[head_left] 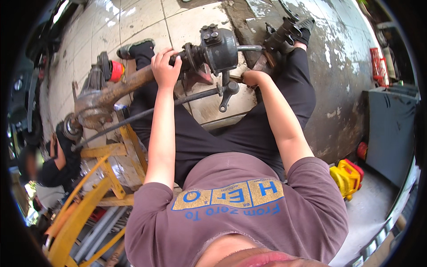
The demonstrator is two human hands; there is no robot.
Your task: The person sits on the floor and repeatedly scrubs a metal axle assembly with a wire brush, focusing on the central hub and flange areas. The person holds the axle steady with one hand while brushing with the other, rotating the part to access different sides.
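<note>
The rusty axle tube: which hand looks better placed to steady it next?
Probably the left hand: it rests on the rusty axle tube, beside the dark drum assembly. The right hand is farther right, off the tube, its fingertips unclear.

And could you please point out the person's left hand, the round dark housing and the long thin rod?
Left hand [165, 70]: head view, on the back of the hand.
Round dark housing [221, 50]: head view, on its curved wall.
Long thin rod [141, 115]: head view, on its shaft.
</note>
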